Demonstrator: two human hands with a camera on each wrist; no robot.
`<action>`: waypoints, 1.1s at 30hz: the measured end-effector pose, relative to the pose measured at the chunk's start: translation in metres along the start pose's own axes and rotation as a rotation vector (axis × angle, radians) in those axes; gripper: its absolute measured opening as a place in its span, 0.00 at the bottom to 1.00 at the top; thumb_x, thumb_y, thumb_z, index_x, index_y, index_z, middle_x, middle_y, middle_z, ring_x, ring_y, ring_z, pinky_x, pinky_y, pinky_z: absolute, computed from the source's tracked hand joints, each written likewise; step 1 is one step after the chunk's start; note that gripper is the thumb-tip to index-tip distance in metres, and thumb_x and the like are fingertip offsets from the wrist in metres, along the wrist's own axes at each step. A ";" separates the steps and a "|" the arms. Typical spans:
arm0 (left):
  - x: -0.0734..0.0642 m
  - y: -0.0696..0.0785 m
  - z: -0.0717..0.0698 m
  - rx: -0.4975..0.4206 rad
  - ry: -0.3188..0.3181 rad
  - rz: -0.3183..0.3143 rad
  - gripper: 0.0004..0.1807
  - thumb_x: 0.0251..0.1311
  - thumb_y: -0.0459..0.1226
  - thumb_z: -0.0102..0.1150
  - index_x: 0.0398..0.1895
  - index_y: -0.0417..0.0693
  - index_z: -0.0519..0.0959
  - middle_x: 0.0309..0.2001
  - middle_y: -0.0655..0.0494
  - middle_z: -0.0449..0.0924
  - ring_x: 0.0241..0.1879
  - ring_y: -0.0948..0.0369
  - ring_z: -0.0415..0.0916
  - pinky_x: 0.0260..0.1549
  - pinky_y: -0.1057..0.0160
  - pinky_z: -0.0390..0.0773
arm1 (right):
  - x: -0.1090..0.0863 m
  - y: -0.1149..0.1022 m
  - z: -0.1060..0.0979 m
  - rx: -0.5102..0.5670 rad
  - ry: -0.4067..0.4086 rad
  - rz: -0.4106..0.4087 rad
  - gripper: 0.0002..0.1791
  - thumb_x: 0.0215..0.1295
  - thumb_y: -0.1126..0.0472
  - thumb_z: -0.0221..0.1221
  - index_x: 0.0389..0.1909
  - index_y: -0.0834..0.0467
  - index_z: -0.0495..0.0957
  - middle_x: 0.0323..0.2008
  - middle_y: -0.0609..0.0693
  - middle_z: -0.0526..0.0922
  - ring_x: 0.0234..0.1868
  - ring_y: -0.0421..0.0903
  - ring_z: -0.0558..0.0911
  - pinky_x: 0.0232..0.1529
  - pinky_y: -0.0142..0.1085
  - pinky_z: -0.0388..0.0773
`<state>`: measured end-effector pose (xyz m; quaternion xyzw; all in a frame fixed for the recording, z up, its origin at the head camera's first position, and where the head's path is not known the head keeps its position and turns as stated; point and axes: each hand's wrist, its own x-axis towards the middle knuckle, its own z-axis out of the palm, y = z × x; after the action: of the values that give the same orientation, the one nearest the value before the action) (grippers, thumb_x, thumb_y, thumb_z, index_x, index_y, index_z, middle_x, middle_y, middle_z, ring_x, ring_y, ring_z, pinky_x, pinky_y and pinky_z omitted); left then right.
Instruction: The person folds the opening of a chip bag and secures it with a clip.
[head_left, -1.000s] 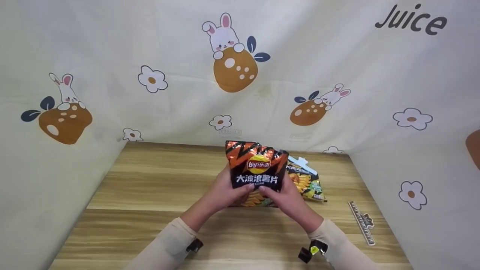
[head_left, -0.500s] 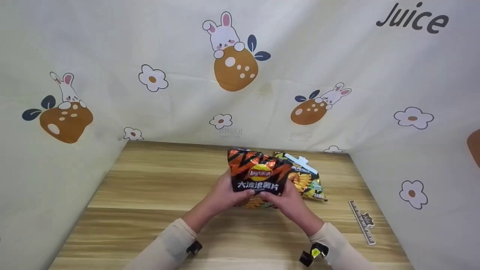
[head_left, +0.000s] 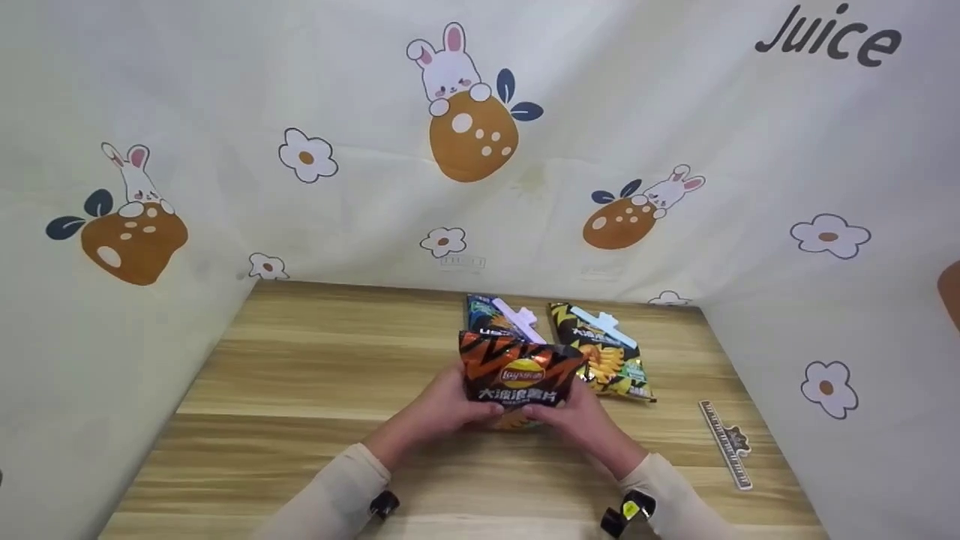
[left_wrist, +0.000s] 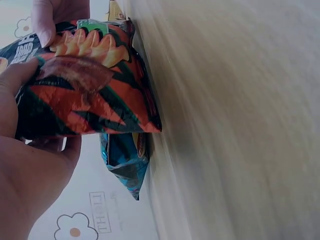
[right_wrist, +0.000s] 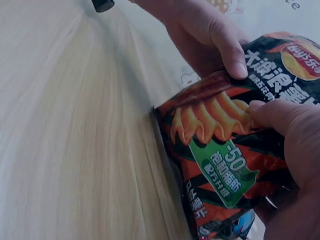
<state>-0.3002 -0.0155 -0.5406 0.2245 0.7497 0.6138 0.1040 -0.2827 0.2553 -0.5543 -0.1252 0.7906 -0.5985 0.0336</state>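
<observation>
My left hand (head_left: 444, 401) and right hand (head_left: 583, 414) grip an orange-and-black bag of potato chips (head_left: 523, 373) by its two sides. Both thumbs lie across its printed front, while most of the other fingers are hidden behind it. The bag stands nearly upright in the head view. Its bottom edge is at or just above the wooden table (left_wrist: 225, 130) in the left wrist view; contact is hard to tell. Just behind it lies a blue chip bag (head_left: 482, 313) with a lilac sealing clip (head_left: 519, 319) across it, partly covered by the held bag.
To the right of the blue bag lies a yellow-and-black chip bag (head_left: 611, 367) with a light-blue clip (head_left: 604, 327) across its top. A dark-patterned clip (head_left: 726, 445) rests near the table's right edge. Printed cloth (head_left: 360, 217) walls in the back and sides.
Both hands have lowered the orange-and-black bag toward the table and slightly nearer the person. The blue bag and its lilac clip have come into sight behind it.
</observation>
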 end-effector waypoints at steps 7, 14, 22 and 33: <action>0.000 -0.005 0.000 0.012 0.000 -0.011 0.48 0.60 0.32 0.82 0.81 0.67 0.69 0.71 0.59 0.81 0.71 0.55 0.78 0.78 0.46 0.68 | -0.001 0.007 -0.001 0.000 0.002 0.014 0.37 0.60 0.60 0.81 0.68 0.61 0.77 0.61 0.55 0.88 0.64 0.54 0.84 0.77 0.55 0.70; 0.001 -0.005 -0.001 0.000 -0.001 -0.022 0.49 0.59 0.33 0.82 0.82 0.66 0.67 0.71 0.58 0.81 0.71 0.54 0.77 0.78 0.46 0.68 | -0.001 0.004 -0.001 0.011 0.008 0.042 0.40 0.58 0.60 0.82 0.70 0.60 0.76 0.62 0.55 0.87 0.66 0.55 0.84 0.79 0.57 0.67; 0.001 -0.004 -0.001 0.001 0.004 -0.021 0.50 0.59 0.34 0.83 0.82 0.67 0.67 0.72 0.59 0.80 0.72 0.55 0.77 0.78 0.45 0.68 | -0.002 0.002 -0.002 0.003 0.019 0.054 0.38 0.58 0.58 0.83 0.68 0.59 0.78 0.60 0.53 0.88 0.65 0.54 0.84 0.79 0.58 0.66; 0.001 -0.002 0.001 0.011 0.007 0.018 0.46 0.59 0.32 0.82 0.80 0.61 0.71 0.68 0.55 0.84 0.68 0.52 0.80 0.73 0.45 0.75 | -0.007 -0.006 -0.018 -0.015 0.045 -0.019 0.37 0.67 0.58 0.78 0.72 0.58 0.74 0.64 0.55 0.85 0.66 0.55 0.82 0.73 0.51 0.75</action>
<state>-0.3012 -0.0148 -0.5427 0.2298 0.7513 0.6114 0.0948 -0.2791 0.2723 -0.5439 -0.1197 0.7943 -0.5955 0.0092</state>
